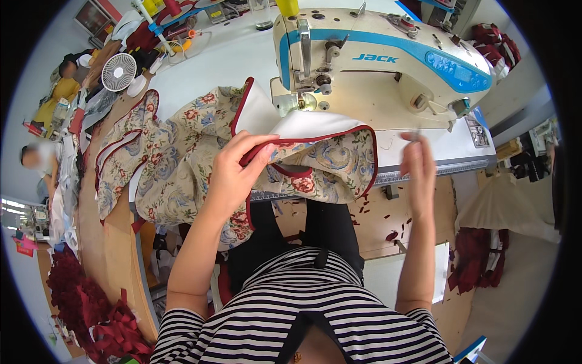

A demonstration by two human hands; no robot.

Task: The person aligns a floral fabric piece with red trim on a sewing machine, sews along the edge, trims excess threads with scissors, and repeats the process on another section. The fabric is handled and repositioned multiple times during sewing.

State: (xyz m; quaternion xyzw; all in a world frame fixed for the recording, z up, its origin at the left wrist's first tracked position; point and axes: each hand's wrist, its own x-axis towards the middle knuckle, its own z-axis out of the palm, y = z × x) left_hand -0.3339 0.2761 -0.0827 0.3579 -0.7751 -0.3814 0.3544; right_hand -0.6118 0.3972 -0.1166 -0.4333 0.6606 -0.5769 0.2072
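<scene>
A floral tapestry-like fabric piece (182, 151) with dark red bound edges and a white underside spreads across the table and hangs over its front edge. My left hand (238, 164) is closed on it, pinching the red binding (315, 138) between thumb and fingers. To the right, apart from the fabric, my right hand (418, 162) is raised over the table's front edge, fingers curled and slightly blurred. A small dark tip shows at its fingers, too unclear to name. Just beyond the fabric stands a white and blue sewing machine (382, 54); the fabric partly hides its bed.
A ruler strip (433, 171) runs along the table's front edge. A white fan (119, 73) stands at the far left, with a thread stand (154, 28) behind. Dark red strips (115, 327) are heaped at lower left; scraps litter the floor. Two other people sit at far left.
</scene>
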